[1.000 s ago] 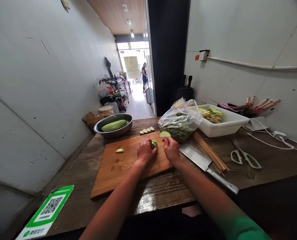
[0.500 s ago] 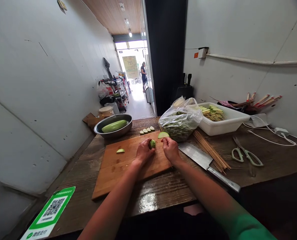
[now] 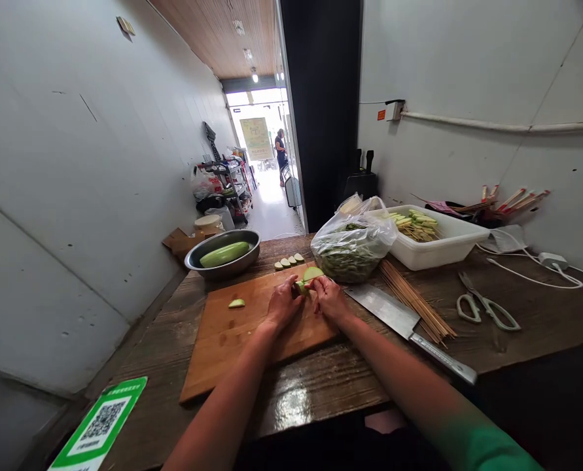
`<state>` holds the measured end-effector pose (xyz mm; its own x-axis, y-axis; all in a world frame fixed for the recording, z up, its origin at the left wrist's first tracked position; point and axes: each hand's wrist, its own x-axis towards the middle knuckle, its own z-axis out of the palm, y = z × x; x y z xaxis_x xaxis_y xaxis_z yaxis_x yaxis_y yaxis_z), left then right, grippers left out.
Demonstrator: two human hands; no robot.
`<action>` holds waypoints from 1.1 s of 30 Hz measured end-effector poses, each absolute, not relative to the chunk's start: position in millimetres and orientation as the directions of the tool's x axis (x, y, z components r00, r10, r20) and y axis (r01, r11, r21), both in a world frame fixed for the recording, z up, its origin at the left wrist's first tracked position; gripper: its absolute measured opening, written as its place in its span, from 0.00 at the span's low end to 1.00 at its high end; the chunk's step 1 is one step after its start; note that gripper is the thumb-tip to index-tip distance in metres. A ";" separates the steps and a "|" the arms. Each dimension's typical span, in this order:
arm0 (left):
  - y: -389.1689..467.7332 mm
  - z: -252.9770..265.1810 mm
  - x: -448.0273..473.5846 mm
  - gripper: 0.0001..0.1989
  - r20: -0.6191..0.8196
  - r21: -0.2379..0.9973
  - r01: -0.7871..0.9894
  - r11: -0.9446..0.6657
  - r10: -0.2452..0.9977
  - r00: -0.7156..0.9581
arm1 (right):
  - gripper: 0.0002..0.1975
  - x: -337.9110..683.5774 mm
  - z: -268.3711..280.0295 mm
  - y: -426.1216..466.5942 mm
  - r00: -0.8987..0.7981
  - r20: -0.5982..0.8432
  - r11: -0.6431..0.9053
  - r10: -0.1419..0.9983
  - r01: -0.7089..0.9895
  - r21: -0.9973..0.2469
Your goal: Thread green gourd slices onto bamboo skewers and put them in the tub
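Over the board (image 3: 222, 353), the hands (image 3: 330, 299) and held slices (image 3: 313, 272) have drawn closer.

Wooden table (image 3: 330, 386), cutting board (image 3: 222, 333), bowl (image 3: 237, 268), skewers (image 3: 413, 299), scissors (image 3: 479, 301)

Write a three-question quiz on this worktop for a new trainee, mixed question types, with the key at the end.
1. True or false: the wooden sticks lie between the cleaver and the scissors.

2. Multiple choice: what does the left hand hold?
A) the cleaver
B) cut vegetable pieces
C) the scissors

3. Count: how many slices are in the row near the far edge of the cutting board?

Key: 1. True. 2. B. 3. Four.
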<state>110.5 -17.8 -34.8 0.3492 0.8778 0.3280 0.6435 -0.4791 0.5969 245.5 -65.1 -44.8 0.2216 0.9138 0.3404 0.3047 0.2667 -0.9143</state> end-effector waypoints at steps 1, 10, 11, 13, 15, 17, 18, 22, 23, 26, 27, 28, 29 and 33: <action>-18.2 -34.2 110.1 0.28 0.334 0.622 0.618 -0.481 0.877 0.347 | 0.16 245.1 -45.3 -64.6 0.222 0.334 0.254 0.916 0.325 -0.911; -20.2 -36.2 109.9 0.29 0.314 0.841 0.366 -0.399 0.910 0.269 | 0.18 244.0 -45.6 -66.8 0.196 0.272 0.208 0.942 0.294 -0.933; -20.0 -36.9 108.7 0.29 0.287 0.883 0.308 -0.354 0.926 0.244 | 0.18 244.1 -45.0 -67.3 0.190 0.273 0.215 0.943 0.278 -0.936; -19.2 -37.4 105.4 0.29 0.240 0.938 0.201 -0.284 0.946 0.218 | 0.18 244.1 -43.7 -68.6 0.177 0.292 0.241 0.940 0.258 -0.935; -17.7 -36.7 101.1 0.29 0.217 0.969 0.081 -0.235 0.958 0.187 | 0.17 243.7 -42.5 -70.0 0.162 0.314 0.268 0.936 0.255 -0.929; -16.2 -35.3 97.0 0.29 0.182 0.982 -0.068 -0.174 0.973 0.143 | 0.17 242.7 -41.8 -71.2 0.122 0.326 0.288 0.937 0.253 -0.923; -15.7 -34.4 95.3 0.29 0.155 0.980 -0.144 -0.137 0.981 0.120 | 0.16 241.9 -41.8 -71.7 0.094 0.324 0.293 0.941 0.249 -0.923; -17.3 -29.8 91.6 0.27 0.037 0.921 -0.390 0.000 0.995 0.088 | 0.16 238.0 -43.2 -71.3 -0.018 0.265 0.264 0.964 0.172 -0.949; -18.2 -28.0 90.8 0.25 0.011 0.892 -0.451 0.033 0.995 0.096 | 0.16 237.2 -43.4 -71.1 -0.035 0.254 0.256 0.967 0.139 -0.956; -19.5 -21.3 86.0 0.13 -0.077 0.769 -0.619 0.158 0.985 0.156 | 0.15 235.6 -41.7 -72.9 -0.011 0.262 0.262 0.965 0.074 -0.962; -19.3 -19.1 83.3 0.09 -0.110 0.723 -0.661 0.201 0.978 0.177 | 0.14 235.3 -40.1 -74.8 0.004 0.267 0.266 0.964 0.079 -0.961; -18.7 -17.2 80.2 0.07 -0.141 0.678 -0.695 0.238 0.971 0.196 | 0.14 234.8 -38.0 -77.6 0.009 0.270 0.268 0.963 0.102 -0.958; -18.0 -15.6 76.7 0.06 -0.168 0.636 -0.723 0.270 0.963 0.213 | 0.14 234.1 -35.6 -81.1 0.003 0.276 0.273 0.961 0.144 -0.951; -13.7 -13.4 64.1 0.11 -0.193 0.534 -0.788 0.305 0.952 0.238 | 0.12 228.7 -26.1 -99.4 -0.106 0.326 0.341 0.939 0.385 -0.858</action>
<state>64.1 -13.7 -13.4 0.2383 0.9519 -0.1927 -0.7881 0.3055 0.5344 228.7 -99.4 -26.1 -0.1058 0.9393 0.3263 0.3849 0.3413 -0.8576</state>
